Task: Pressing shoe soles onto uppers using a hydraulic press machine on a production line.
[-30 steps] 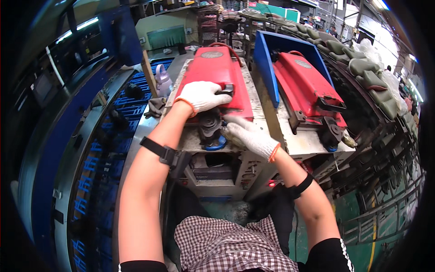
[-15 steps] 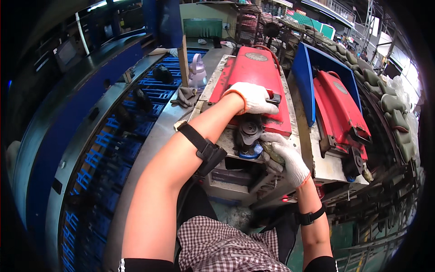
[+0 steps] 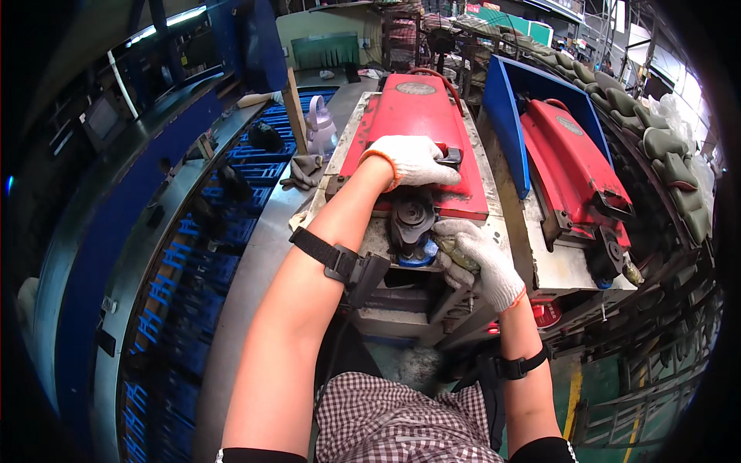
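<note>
My left hand [image 3: 409, 160], in a white knit glove with an orange cuff, is closed around the black handle [image 3: 450, 157] on the front of a red machine cover [image 3: 421, 116]. Just below it, a round black fitting [image 3: 411, 220] with a blue base juts from the machine's front. Beside that fitting my right hand [image 3: 486, 266], gloved the same way, has its fingers wrapped round a small olive-yellow grip [image 3: 457, 253]. Part of this grip is hidden by the fingers, so its exact kind is unclear.
A second red-covered machine [image 3: 571, 154] stands to the right behind a blue panel [image 3: 505, 127]. Grey gloves [image 3: 303, 171] and a lilac bottle [image 3: 320, 127] sit on the left bench. Further left runs a conveyor with blue racks [image 3: 158, 289]. Olive padded pieces [image 3: 665, 144] line the far right.
The whole view has shifted a little, so the machine and both hands appear slightly further left. Both hands keep their hold, and the red cover looks unmoved.
</note>
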A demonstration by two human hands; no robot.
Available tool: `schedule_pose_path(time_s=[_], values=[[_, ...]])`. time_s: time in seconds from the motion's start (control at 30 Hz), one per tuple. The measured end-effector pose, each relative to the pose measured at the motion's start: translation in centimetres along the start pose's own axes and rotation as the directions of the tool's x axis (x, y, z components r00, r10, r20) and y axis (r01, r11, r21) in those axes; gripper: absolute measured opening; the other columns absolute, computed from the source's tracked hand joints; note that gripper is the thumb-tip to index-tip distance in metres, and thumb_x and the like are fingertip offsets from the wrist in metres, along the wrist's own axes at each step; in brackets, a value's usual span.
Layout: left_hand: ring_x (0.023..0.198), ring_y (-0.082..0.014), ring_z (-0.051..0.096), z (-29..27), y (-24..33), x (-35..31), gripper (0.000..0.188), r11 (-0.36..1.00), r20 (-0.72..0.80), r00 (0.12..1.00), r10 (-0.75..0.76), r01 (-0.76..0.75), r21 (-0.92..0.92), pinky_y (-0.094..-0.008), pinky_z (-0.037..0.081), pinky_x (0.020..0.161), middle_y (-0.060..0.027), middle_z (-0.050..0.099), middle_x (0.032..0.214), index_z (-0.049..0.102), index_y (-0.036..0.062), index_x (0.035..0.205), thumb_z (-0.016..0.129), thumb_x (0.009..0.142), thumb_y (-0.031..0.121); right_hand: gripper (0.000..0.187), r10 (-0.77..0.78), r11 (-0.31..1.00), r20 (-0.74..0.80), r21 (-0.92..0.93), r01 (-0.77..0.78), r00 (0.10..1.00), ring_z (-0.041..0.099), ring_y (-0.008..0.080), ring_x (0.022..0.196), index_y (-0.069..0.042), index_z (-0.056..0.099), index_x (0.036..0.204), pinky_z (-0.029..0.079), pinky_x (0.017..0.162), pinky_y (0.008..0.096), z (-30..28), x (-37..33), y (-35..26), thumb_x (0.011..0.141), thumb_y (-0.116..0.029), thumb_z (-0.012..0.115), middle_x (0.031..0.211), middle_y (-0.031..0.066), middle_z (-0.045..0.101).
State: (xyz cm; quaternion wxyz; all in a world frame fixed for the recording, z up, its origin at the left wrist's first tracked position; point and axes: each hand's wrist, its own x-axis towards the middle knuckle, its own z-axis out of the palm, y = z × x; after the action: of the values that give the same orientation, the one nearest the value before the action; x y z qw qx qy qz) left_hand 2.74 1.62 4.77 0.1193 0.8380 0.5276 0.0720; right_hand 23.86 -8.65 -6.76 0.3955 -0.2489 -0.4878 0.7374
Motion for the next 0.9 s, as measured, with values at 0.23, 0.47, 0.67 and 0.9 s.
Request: schedule_pose_path(time_s=[0.23,0.47,0.67,0.9], values=[[0.098,-0.0326,0.073,0.25,-0.15,-0.39,0.066,1.0,-0.05,0.999,-0.007,0.008,0.028,-0.0393,0.053,0.091,-0.015,0.077,0.101,0.08,0.0108,0.11,0.064,0.083,0.07,0.04,-0.012,1.0,0.019,0.001,0.012,1.0,0.043,0.0072,0.054,-0.005,0.056,0.142,0.046,0.056,0.0259,0.11,0.12,0.29,0.109,-0.028,0.056,0.093,0.0092,0.063],[0.098,-0.0331,0.073,0.31,0.15,-0.59,0.065,0.999,-0.066,0.997,-0.04,0.042,0.033,-0.0398,0.054,0.09,-0.0167,0.076,0.103,0.08,0.0107,0.108,0.064,0.084,0.069,0.041,-0.014,1.0,-0.032,-0.01,0.014,0.999,0.044,0.0074,0.055,-0.005,0.057,0.142,0.046,0.057,0.0268,0.13,0.19,0.5,0.11,-0.029,0.055,0.094,0.0106,0.064],[0.096,-0.0327,0.073,0.19,0.45,-0.62,0.064,0.998,-0.067,0.997,-0.041,0.044,0.04,-0.0397,0.054,0.089,-0.0169,0.076,0.101,0.08,0.0101,0.107,0.064,0.085,0.068,0.044,-0.03,1.0,0.02,0.008,0.03,0.999,0.043,0.0081,0.055,-0.004,0.056,0.142,0.047,0.058,0.0268,-0.41,0.24,0.64,0.11,-0.034,0.055,0.095,0.0112,0.064],[0.097,-0.0328,0.072,-0.02,0.41,-0.76,0.062,0.999,-0.053,0.998,-0.03,0.03,0.01,-0.0399,0.053,0.09,-0.017,0.076,0.103,0.079,0.0098,0.108,0.063,0.085,0.066,0.045,-0.027,1.0,-0.045,0.005,0.027,0.999,0.046,0.009,0.057,-0.004,0.056,0.142,0.049,0.059,0.0271,-0.11,0.23,0.72,0.109,-0.035,0.056,0.094,0.0108,0.063]])
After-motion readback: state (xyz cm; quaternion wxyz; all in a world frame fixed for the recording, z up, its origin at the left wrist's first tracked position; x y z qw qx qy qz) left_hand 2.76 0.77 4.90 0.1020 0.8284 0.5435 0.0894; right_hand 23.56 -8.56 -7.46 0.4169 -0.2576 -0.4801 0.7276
